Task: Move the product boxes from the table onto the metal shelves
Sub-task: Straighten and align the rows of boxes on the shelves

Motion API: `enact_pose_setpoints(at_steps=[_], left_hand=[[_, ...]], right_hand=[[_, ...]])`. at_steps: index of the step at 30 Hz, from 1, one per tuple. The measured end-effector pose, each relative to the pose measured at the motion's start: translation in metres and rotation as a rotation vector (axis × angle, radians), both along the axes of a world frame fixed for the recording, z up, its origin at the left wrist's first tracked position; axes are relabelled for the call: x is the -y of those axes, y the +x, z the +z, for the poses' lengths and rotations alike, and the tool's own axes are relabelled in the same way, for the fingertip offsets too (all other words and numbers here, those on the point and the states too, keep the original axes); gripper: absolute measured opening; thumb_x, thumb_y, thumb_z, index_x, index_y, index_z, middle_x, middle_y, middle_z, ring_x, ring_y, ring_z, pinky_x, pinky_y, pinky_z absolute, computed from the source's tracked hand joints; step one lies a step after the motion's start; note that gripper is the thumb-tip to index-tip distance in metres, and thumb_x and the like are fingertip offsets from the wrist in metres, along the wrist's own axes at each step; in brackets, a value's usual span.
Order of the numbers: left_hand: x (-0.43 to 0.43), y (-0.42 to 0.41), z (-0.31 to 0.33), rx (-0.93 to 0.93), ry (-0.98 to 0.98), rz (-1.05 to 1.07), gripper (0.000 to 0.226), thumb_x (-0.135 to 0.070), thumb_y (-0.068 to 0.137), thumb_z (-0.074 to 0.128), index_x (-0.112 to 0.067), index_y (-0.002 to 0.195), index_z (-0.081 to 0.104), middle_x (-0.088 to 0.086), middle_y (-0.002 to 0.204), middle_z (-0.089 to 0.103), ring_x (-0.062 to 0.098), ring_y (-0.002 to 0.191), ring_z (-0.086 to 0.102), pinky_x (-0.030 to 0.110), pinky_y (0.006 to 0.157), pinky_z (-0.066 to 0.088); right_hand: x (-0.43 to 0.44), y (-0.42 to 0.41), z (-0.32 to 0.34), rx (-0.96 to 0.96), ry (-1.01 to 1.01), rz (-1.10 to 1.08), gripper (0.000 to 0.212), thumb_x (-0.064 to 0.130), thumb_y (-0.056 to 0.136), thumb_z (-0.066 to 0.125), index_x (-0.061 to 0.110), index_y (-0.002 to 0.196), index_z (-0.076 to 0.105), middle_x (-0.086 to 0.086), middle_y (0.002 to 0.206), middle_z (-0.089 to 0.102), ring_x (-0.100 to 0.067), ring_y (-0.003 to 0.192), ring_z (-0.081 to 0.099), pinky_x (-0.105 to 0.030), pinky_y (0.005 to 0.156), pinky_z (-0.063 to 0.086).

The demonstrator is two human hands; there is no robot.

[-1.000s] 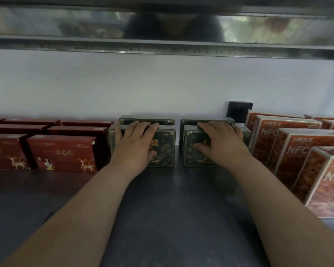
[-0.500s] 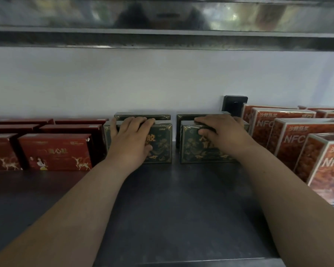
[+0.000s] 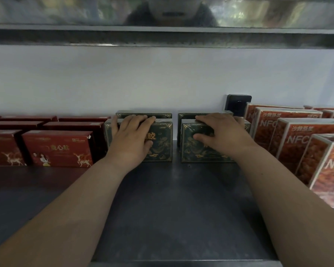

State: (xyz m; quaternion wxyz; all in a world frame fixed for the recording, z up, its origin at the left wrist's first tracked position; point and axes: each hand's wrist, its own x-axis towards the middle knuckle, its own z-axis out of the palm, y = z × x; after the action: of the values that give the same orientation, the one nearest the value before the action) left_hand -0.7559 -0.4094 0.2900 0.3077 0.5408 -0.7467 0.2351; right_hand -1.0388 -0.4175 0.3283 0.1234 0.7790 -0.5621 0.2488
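Observation:
Two dark green boxes with gold print stand upright on the dark metal shelf (image 3: 162,209), side by side with a gap between them. My left hand (image 3: 131,139) grips the left green box (image 3: 160,143), fingers over its top edge and thumb on the front. My right hand (image 3: 220,135) grips the right green box (image 3: 193,151) the same way. Behind each stands another green box (image 3: 143,115), mostly hidden.
Red boxes with deer print (image 3: 58,149) fill the shelf's left in rows. Orange and white NFC boxes (image 3: 305,143) stand in rows at the right. A black wall socket (image 3: 238,104) sits on the white back wall. The upper shelf's metal edge (image 3: 162,35) hangs overhead.
Both hands stay on the green boxes. The view has shifted slightly, and my right thumb now lies further down the front of its box.

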Motion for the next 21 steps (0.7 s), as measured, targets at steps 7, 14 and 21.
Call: enact_pose_setpoints(at_steps=[7,14,21], left_hand=[[0.0011,0.0022,0.0003,-0.005,-0.001,-0.012,0.069,-0.031,0.087,0.07,-0.027,0.149,0.041,0.001,0.146,0.045,0.028,0.139,0.035,0.064,0.118,0.001],[0.0008,0.0008,0.0018,-0.003,-0.006,-0.01,0.069,-0.034,0.088,0.068,-0.029,0.151,0.038,-0.001,0.147,0.044,0.026,0.141,0.033,0.06,0.119,-0.003],[0.0014,0.0016,0.0035,0.001,0.003,-0.016,0.069,-0.037,0.09,0.065,-0.033,0.152,0.035,-0.005,0.15,0.041,0.023,0.142,0.031,0.054,0.119,-0.001]], right_hand=[[0.0,0.0039,-0.0002,-0.011,-0.01,-0.009,0.06,0.063,0.092,0.056,0.04,0.146,0.045,0.007,0.146,0.05,-0.022,0.138,0.04,-0.047,0.114,0.022],[-0.0008,0.0034,-0.0003,-0.014,-0.009,-0.013,0.06,0.063,0.092,0.056,0.039,0.146,0.045,0.007,0.146,0.051,-0.023,0.137,0.041,-0.048,0.114,0.023],[-0.0004,0.0048,-0.0002,-0.01,-0.013,-0.011,0.059,0.063,0.091,0.056,0.039,0.144,0.046,0.006,0.144,0.052,-0.024,0.136,0.042,-0.049,0.113,0.025]])
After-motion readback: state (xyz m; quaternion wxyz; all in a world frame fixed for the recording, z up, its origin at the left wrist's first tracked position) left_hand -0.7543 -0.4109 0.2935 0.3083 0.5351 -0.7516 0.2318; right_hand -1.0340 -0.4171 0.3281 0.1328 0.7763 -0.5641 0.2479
